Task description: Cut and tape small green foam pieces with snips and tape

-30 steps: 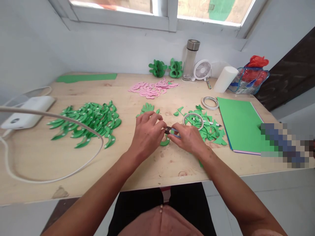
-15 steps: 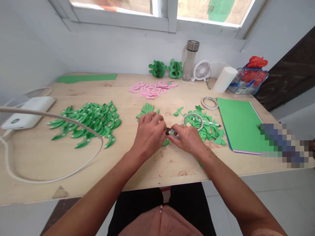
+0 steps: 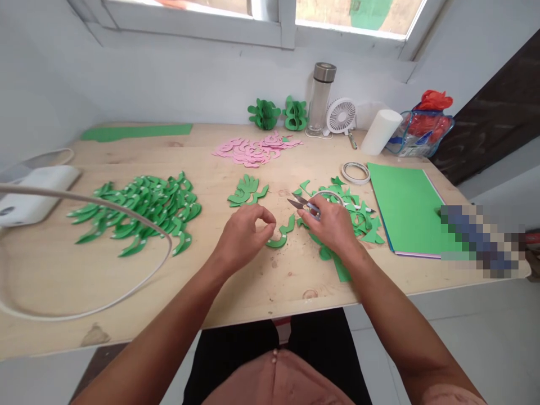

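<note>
My right hand [image 3: 331, 225] grips a small pair of thread snips [image 3: 300, 202], whose blades stand apart and point left. To its left, my left hand [image 3: 244, 233] is closed in a pinch, thumb and forefinger tips together. Anything between those fingertips is too small to make out. Just beside them, a curved green paper cutout [image 3: 278, 242] with small white tape pieces lies on the table. Beyond my left hand is a small group of green cutouts [image 3: 247, 190]. Green paper scraps [image 3: 363, 222] and a tape roll [image 3: 331, 195] lie around my right hand, which partly hides them.
A heap of taped green cutouts [image 3: 143, 208] lies left, near a white cable [image 3: 162, 264] crossing the view. Pink cutouts [image 3: 253, 151] lie farther back. A glass bottle [image 3: 320, 101] and a fan [image 3: 341, 115] stand by the wall. Green sheets [image 3: 413, 214] lie right.
My hands have moved apart. The snips have come away from my left fingers to the right, and the curved green cutout now shows between my hands. The view has shifted slightly.
</note>
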`<state>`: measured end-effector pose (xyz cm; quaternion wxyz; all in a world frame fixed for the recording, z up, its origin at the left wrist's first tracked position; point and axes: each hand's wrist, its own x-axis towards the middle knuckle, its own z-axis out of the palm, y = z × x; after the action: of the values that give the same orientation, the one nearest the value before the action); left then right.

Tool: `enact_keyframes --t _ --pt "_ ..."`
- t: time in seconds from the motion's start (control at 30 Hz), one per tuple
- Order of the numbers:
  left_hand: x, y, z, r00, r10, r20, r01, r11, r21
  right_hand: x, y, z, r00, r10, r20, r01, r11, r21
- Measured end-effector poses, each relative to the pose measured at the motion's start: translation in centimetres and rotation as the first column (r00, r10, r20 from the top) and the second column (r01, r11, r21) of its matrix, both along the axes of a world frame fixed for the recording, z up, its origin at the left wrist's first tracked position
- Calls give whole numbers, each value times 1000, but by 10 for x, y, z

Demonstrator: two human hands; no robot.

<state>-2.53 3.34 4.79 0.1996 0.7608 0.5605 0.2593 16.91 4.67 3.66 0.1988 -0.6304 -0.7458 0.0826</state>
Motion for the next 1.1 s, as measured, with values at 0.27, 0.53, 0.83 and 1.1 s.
enact_keyframes --t 0.27,0.53,0.83,1.1 --pt "18 37 -12 992 -116 -56 95 952 -293 3 4 -1 999 -24 -41 24 1000 -2" --pt "29 53 -10 950 -201 -240 125 947 -296 4 3 0 998 -18 -58 17 1000 -5" --pt "35 62 -5 895 -280 -347 167 933 -320 3 3 -1 998 -7 -63 7 1000 -1" --pt "37 65 -3 885 -302 -354 159 912 -379 2 2 0 998 -4 -67 4 1000 -10"
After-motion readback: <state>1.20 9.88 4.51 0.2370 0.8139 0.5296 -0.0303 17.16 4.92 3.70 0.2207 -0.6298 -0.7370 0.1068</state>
